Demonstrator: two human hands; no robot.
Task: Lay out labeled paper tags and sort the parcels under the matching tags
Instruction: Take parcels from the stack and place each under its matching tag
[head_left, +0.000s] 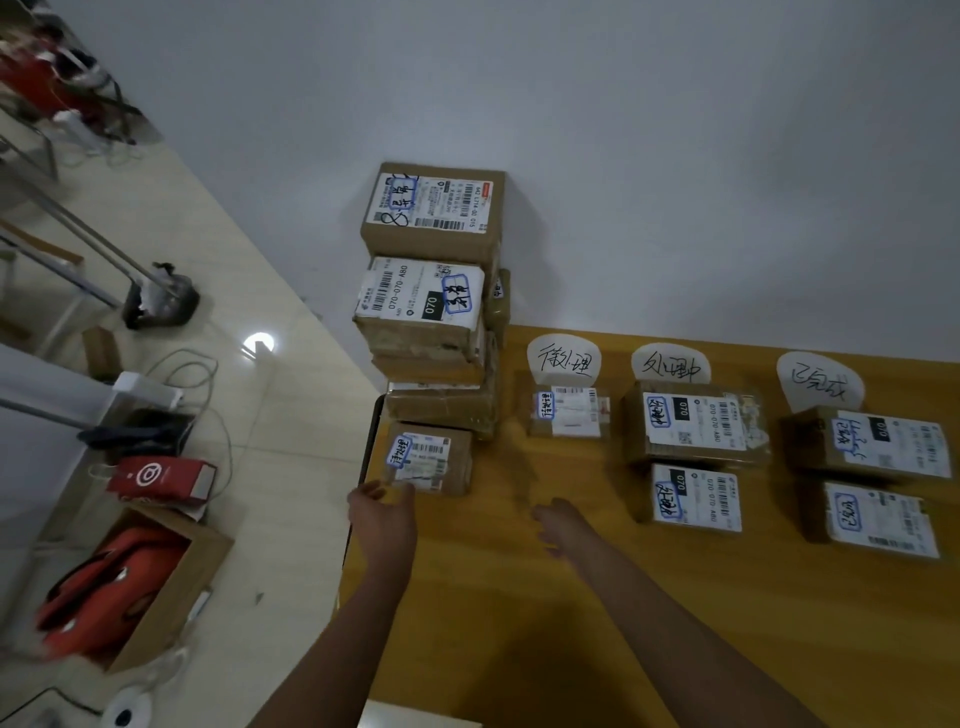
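Three white paper tags with handwriting lie along the far edge of the wooden table (519, 597): left tag (563, 359), middle tag (670, 364), right tag (818, 382). One small parcel (569, 411) sits under the left tag, two parcels (693, 421) (696, 499) under the middle, two (867, 441) (878, 519) under the right. A stack of cardboard parcels (431, 291) stands at the table's left corner. A small parcel (428, 457) lies in front of it. My left hand (382, 501) reaches its near edge, fingers apart. My right hand (558, 522) hovers open above the table.
The table's left edge drops to a pale tiled floor. On the floor stand an open carton with a red bag (119, 587), a red paper bag (161, 478), cables and a white power strip (148, 389). A grey wall rises behind the table.
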